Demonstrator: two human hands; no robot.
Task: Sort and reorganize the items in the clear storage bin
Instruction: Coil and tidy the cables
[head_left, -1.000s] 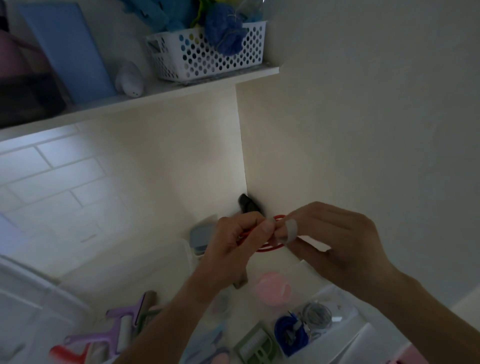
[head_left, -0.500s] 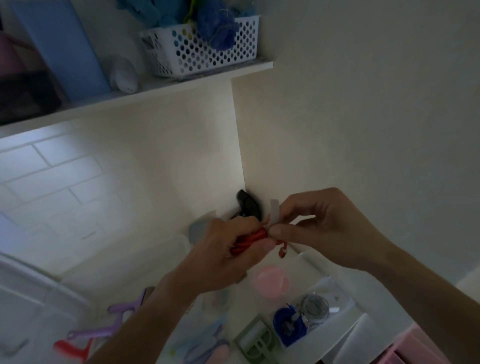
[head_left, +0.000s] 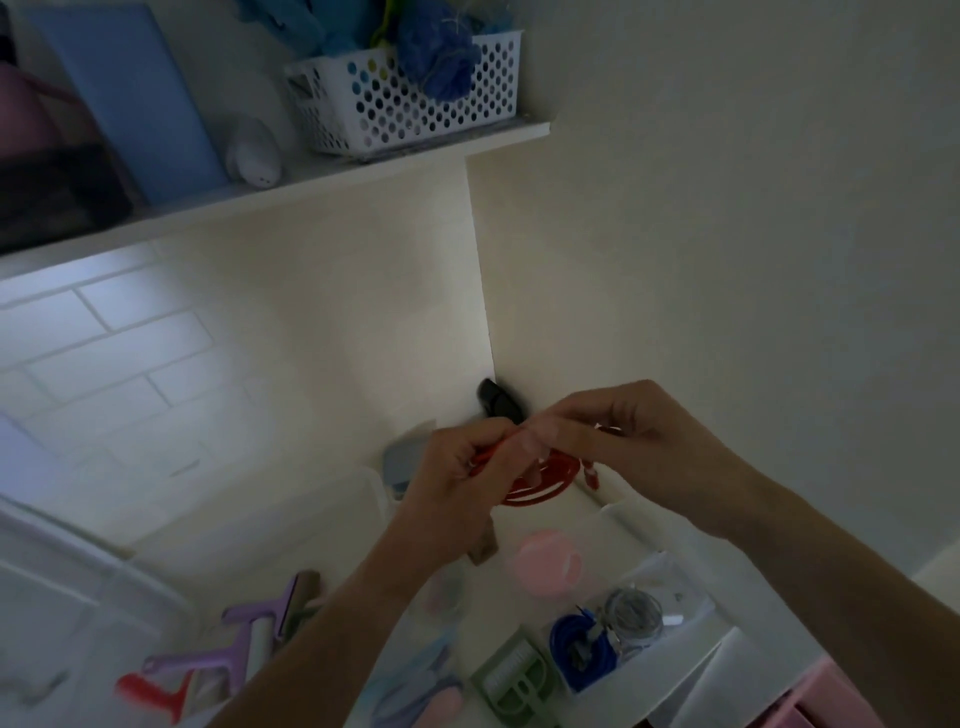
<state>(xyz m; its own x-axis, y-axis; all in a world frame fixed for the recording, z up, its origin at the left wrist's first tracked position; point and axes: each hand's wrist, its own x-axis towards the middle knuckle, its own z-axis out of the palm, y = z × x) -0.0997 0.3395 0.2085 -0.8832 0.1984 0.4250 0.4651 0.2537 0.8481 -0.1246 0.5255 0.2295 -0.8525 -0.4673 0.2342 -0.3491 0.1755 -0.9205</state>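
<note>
A coiled red cable (head_left: 545, 486) hangs in the air between both hands, above the clear storage bin (head_left: 670, 680). My left hand (head_left: 457, 478) grips one side of the coil. My right hand (head_left: 608, 426) pinches the coil's top with thumb and fingers, and a red plug end (head_left: 591, 475) dangles below it. Inside the bin lie a blue coiled cable (head_left: 576, 649), a grey coiled cable (head_left: 631, 618), a pink round item (head_left: 545, 564) and a green plastic piece (head_left: 511, 675).
Purple and red squeegee-like tools (head_left: 249, 644) lie at lower left. A black object (head_left: 496, 400) sits in the wall corner. A shelf (head_left: 291, 182) above holds a white perforated basket (head_left: 405, 88) and a blue box (head_left: 130, 93). A pink container (head_left: 841, 701) stands at lower right.
The white strip that my right hand held up is no longer visible. The red coil now hangs open below my fingers, and both hands have stayed at the same spot.
</note>
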